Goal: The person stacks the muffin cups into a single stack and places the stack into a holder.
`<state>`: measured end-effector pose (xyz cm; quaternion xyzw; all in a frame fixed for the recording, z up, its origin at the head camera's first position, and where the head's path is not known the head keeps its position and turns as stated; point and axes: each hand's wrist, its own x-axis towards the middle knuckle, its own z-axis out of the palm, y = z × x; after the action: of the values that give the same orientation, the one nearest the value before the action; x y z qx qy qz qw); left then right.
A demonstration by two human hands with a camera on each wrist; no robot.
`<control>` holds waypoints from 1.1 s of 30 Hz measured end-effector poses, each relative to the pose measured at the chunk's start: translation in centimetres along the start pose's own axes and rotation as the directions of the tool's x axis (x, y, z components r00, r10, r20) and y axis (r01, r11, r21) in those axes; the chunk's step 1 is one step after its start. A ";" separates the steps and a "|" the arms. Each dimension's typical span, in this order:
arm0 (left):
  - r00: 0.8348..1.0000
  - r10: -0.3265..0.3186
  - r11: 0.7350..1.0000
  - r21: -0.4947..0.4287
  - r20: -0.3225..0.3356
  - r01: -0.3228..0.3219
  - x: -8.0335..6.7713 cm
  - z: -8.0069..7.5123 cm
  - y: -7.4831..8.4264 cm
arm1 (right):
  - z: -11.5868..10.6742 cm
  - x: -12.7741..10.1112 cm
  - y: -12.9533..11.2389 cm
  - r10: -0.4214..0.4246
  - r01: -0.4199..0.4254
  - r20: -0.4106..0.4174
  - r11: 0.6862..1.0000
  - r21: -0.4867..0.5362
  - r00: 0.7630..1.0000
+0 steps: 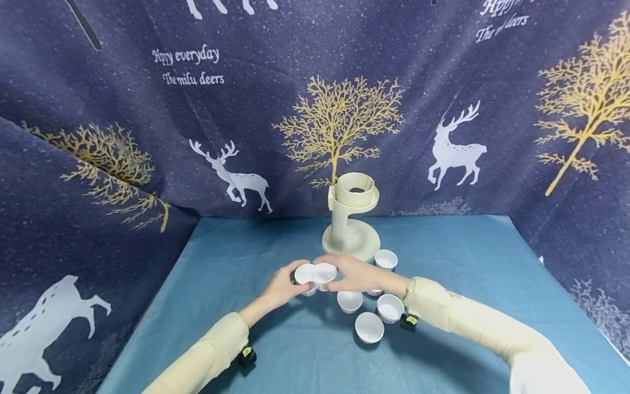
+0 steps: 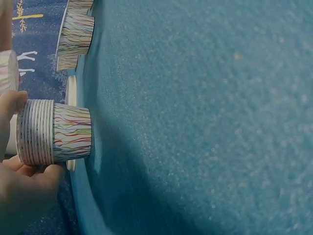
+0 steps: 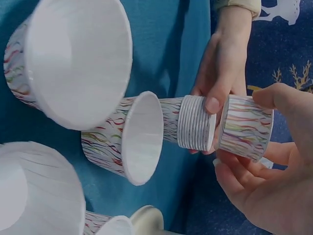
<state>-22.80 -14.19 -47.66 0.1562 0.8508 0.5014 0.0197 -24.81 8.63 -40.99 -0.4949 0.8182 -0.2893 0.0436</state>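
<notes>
Dark blue cloth printed with white deer and gold trees hangs behind and to both sides of a teal-covered table. Near the centre of the head view, both forearms in cream sleeves reach inward from the lower edge and meet just in front of a cream stand with a round base and a ring on top.

The left hand comes in from the lower left, wrist bent slightly up, its fingers and thumb curled round a stack of cups held on its side. The right hand comes in from the lower right and pinches a single cup by its wall, right beside the stack's rims; whether the two touch I cannot tell.

Four loose cups stand upright on the table just below and to the right of the hands, and one more sits near the stand's base.

Only the wrist views show the cups' coloured wavy stripes: the left wrist view shows the stack's many nested rims against the thumb, and the right wrist view shows the single cup held between thumb and fingers.
</notes>
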 end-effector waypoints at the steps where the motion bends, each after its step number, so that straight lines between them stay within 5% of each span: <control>1: 1.000 0.000 1.000 -0.001 0.000 0.000 0.0 0.0 0.0 | 0.0 0.1 0.0 -0.001 0.001 -0.006 1.000 -0.009 1.000; 12: 1.000 -0.013 0.998 0.054 -0.015 0.014 0.1 0.3 0.3 | -0.3 1.5 0.2 0.102 -0.102 -0.038 0.995 -0.005 0.994; 33: 0.998 -0.021 0.999 0.048 -0.054 0.024 -0.2 0.6 0.3 | 0.2 3.7 0.2 0.125 -0.124 0.016 0.990 -0.065 0.992</control>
<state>-22.43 -13.65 -47.74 0.1337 0.8647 0.4842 -0.0012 -26.71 5.52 -40.46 -0.4469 0.8559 -0.2547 0.0542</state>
